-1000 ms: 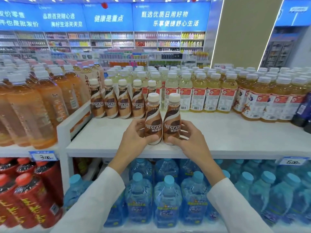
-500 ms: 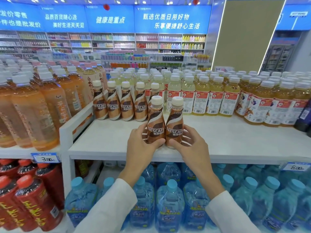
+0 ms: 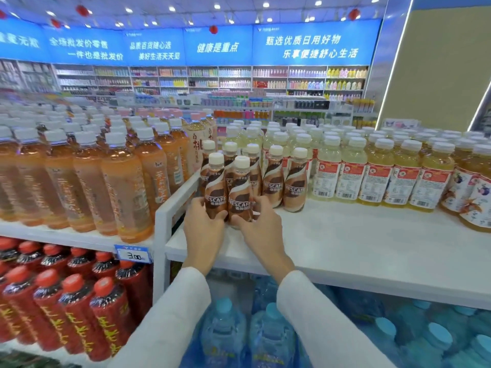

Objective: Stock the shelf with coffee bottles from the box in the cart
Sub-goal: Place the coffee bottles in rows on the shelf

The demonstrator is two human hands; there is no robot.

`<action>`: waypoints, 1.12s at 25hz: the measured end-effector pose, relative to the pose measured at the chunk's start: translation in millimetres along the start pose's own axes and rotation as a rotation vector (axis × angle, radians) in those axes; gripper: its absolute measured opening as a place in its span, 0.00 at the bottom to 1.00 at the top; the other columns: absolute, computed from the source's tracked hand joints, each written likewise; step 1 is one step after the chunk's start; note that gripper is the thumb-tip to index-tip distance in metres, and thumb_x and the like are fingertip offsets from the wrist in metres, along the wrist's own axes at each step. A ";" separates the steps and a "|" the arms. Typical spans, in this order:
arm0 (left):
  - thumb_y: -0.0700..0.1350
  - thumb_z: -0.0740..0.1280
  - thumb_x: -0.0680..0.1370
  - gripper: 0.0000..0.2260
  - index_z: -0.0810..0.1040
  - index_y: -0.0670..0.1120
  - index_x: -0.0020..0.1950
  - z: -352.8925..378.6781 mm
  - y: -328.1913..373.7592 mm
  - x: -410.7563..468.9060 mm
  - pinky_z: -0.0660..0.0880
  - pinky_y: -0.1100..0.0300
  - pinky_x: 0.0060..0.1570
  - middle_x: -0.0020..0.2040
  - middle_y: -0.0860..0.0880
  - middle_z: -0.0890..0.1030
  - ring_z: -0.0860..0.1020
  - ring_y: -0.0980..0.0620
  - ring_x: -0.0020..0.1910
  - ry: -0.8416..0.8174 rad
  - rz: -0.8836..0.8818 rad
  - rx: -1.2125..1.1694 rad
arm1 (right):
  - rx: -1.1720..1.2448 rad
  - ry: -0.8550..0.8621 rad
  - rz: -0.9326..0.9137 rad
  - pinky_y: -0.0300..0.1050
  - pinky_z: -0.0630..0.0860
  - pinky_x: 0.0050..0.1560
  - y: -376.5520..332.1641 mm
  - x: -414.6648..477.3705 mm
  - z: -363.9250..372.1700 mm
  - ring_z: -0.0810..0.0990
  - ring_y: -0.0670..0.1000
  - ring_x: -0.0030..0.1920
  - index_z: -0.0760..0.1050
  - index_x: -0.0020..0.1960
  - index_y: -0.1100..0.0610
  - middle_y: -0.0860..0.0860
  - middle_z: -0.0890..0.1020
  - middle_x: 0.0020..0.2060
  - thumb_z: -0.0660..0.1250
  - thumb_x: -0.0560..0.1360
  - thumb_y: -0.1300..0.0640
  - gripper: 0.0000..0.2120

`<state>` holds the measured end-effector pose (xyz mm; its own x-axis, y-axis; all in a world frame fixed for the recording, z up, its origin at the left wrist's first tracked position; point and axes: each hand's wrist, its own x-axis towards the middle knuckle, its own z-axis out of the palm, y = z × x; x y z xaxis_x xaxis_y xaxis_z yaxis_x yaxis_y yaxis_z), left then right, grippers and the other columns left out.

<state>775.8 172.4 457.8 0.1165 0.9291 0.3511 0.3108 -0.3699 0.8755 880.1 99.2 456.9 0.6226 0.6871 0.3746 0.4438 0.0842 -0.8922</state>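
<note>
- shop aisle under blue banners, far wall racks packed with goods; nearest is a white shelf (image 3: 345, 243), its front part bare on the right.
- head view only: left hand (image 3: 203, 227) wraps one coffee bottle (image 3: 216, 191); right hand (image 3: 261, 229) wraps a second coffee bottle (image 3: 240, 197). both hands clamped round the lower bodies, the two bottles upright and touching each other.
- the pair sits at the left end of the shelf, just in front of the coffee row (image 3: 281, 179) already stocked there. cannot tell whether their bases rest on the board or hang just above it; the fingers hide them.
- step in hand, as i judge it: placing this pair in front of the standing row. few coffee bottles are up, so stocking looks early.
- next move calls for settling both bases flat, pushing them close to the row, then opening the hands sideways without clipping the neighbours. box and cart are out of view.
- around: orange tea bottles (image 3: 125, 187) on the next shelf to the left, beyond a white side rail (image 3: 175, 197); yellow drink bottles (image 3: 377, 173) to the right of the coffee.
- below: red bottles (image 3: 71, 312) and blue water bottles (image 3: 223, 333); price tag (image 3: 133, 254) reads 3.00.
- in the way: the side rail close by the left hand, and the tall slim coffee row behind, which a nudge could tip.
</note>
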 end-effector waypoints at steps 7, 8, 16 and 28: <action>0.41 0.68 0.81 0.22 0.68 0.42 0.74 6.6 0.6 28.3 0.67 0.46 0.70 0.73 0.40 0.69 0.70 0.38 0.71 0.077 -0.058 0.189 | -0.013 -0.010 0.030 0.39 0.75 0.50 2.6 36.7 41.7 0.80 0.47 0.54 0.71 0.58 0.48 0.45 0.82 0.53 0.79 0.68 0.55 0.24; 0.42 0.67 0.81 0.23 0.66 0.41 0.75 7.7 0.8 29.1 0.67 0.45 0.70 0.74 0.40 0.69 0.70 0.37 0.71 0.084 -0.067 0.192 | -0.025 -0.005 0.026 0.40 0.75 0.52 2.9 38.6 44.0 0.80 0.47 0.54 0.70 0.58 0.47 0.46 0.81 0.53 0.79 0.68 0.54 0.24; 0.45 0.70 0.80 0.23 0.70 0.41 0.73 9.5 -3.3 39.7 0.70 0.44 0.68 0.69 0.40 0.77 0.74 0.38 0.69 0.144 -0.130 0.170 | -0.044 0.010 0.019 0.45 0.77 0.60 11.5 47.8 58.4 0.78 0.47 0.57 0.72 0.65 0.49 0.46 0.81 0.57 0.78 0.70 0.54 0.26; 0.47 0.70 0.81 0.22 0.72 0.41 0.72 10.3 -1.7 42.1 0.72 0.45 0.67 0.68 0.40 0.78 0.76 0.38 0.67 0.156 -0.181 0.187 | -0.136 0.024 0.013 0.53 0.75 0.65 10.3 50.8 63.7 0.76 0.53 0.64 0.70 0.68 0.51 0.50 0.78 0.62 0.76 0.73 0.53 0.27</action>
<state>789.8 212.2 467.7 -0.0980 0.9621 0.2545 0.4830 -0.1776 0.8574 875.2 181.0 450.6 0.6434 0.6699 0.3705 0.5181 -0.0248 -0.8550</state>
